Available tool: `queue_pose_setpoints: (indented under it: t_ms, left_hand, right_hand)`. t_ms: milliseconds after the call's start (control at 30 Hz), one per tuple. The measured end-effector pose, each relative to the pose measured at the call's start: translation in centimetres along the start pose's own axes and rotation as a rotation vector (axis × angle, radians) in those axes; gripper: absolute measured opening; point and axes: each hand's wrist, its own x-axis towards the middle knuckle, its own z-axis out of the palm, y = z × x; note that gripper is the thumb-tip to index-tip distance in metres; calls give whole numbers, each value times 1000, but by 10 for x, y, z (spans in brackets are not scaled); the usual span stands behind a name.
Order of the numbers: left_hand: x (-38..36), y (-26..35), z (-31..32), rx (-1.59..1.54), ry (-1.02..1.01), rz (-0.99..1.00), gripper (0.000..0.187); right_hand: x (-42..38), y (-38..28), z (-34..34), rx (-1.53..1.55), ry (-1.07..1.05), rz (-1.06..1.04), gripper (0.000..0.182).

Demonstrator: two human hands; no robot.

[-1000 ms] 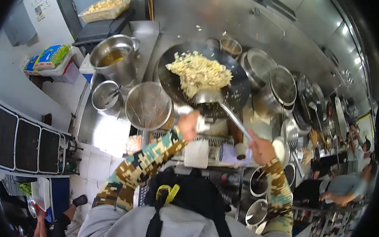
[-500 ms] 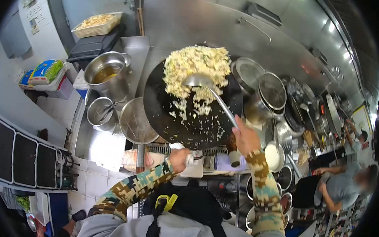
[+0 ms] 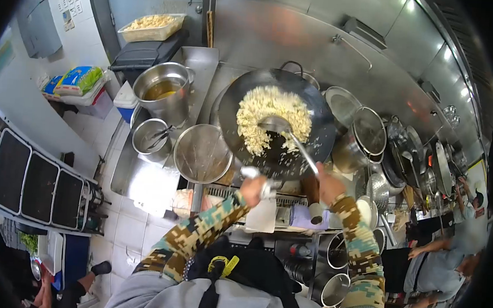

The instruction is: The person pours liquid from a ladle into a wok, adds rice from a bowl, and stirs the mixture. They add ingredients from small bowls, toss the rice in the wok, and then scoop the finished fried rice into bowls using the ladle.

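A black wok (image 3: 318, 127) sits over the stove in front of me, with fried rice (image 3: 280, 102) spread over its middle. The closed fingers of my left hand (image 3: 252, 191) grip the wok's near handle, which has a white cloth (image 3: 268, 189) around it. My right hand (image 3: 330, 188) is wrapped around the shaft of a metal ladle (image 3: 275, 123). Its bowl rests in the rice near the centre of the wok. Loose grains lie on the dark metal toward the near side and the right.
Left of the wok stand a round strainer (image 3: 204, 154), a small pot with utensils (image 3: 151, 137) and a tall pot of oil (image 3: 165, 95). A strainer pot (image 3: 369, 133) and ladles crowd the right. Another person (image 3: 443, 262) stands at far right.
The rice, earlier heaped at the far rim, now lies lower in the wok's middle. The far wok handle has come into sight. My view has shifted; both hands keep their hold.
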Motion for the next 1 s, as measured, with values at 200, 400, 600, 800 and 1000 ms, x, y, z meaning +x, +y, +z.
queue_pose_setpoints:
  t_ms: [200,400,600,800,1000]
  left_hand:
    - [3,12,-36,6,-315,-68,15]
    - [-1,39,8,200,75,124,11]
    - [-57,-12,-9,1295,240,968,32]
    - [-66,20,-6,1100,-53,480,21]
    - [-75,26,2,438,-31,-1,25]
  right_hand:
    - [-56,-52,-24,1117,-165,100,63]
    - [-30,4,-129,1359,-271,430,21]
    - [21,4,-92,1106,-329,408,10]
    - [6,-50,-71,2281,-815,481,22]
    - [-123,-45,35,2007,-600,355,46]
